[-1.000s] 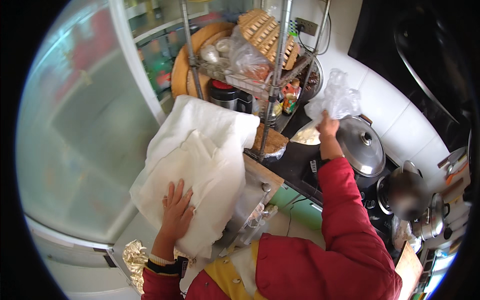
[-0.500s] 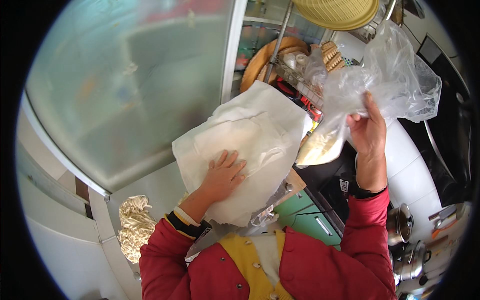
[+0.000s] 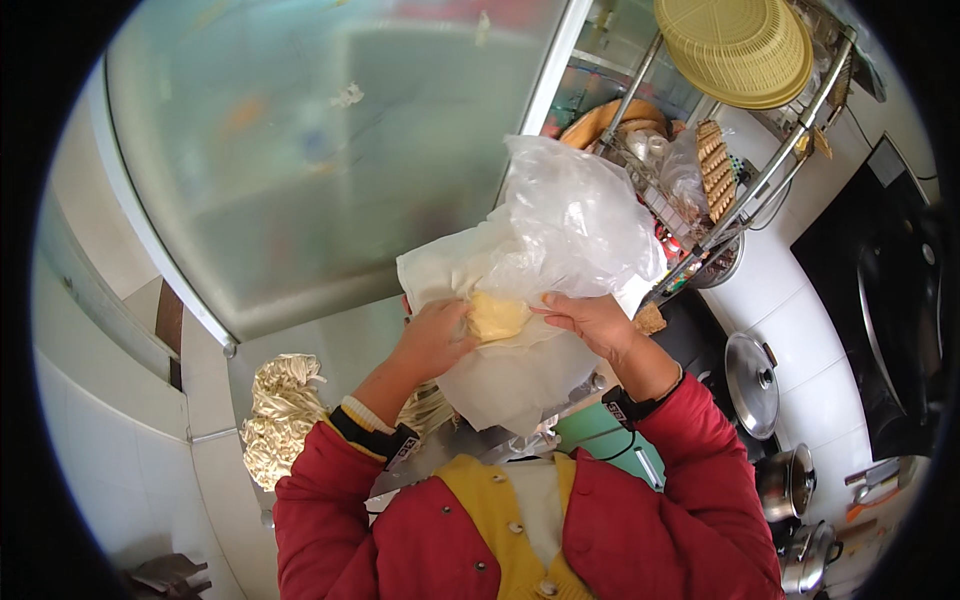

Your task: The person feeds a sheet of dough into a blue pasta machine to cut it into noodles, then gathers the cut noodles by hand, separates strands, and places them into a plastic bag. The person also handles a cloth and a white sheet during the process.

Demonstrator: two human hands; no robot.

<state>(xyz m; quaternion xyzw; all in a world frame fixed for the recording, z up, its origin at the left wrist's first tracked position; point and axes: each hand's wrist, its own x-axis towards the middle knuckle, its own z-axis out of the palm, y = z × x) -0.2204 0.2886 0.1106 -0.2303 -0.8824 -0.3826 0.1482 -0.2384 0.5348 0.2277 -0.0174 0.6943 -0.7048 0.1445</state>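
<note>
A clear plastic bag [image 3: 570, 215] lies spread over white cloth-like sheets [image 3: 520, 385], its mouth end toward the glass panel. Pale yellow contents [image 3: 497, 316], too wrapped up to name, fill its near end. My left hand [image 3: 437, 335] closes on the left side of that yellow end, its fingertips partly hidden. On the other side, my right hand [image 3: 592, 322] pinches the bag between thumb and fingers just beside the yellow part.
A frosted glass panel [image 3: 330, 170] rises beyond the counter. Gold-coloured crumpled strands [image 3: 283, 415] lie at the left. A metal rack [image 3: 765, 180] with yellow plastic baskets [image 3: 740, 50] stands at far right; a pot lid [image 3: 752, 385] and steel pots [image 3: 785, 482] are nearer.
My right hand has brought the bag from the right down onto the sheets. My left hand has gone from lying flat on the sheets to gripping the bag's yellow end.
</note>
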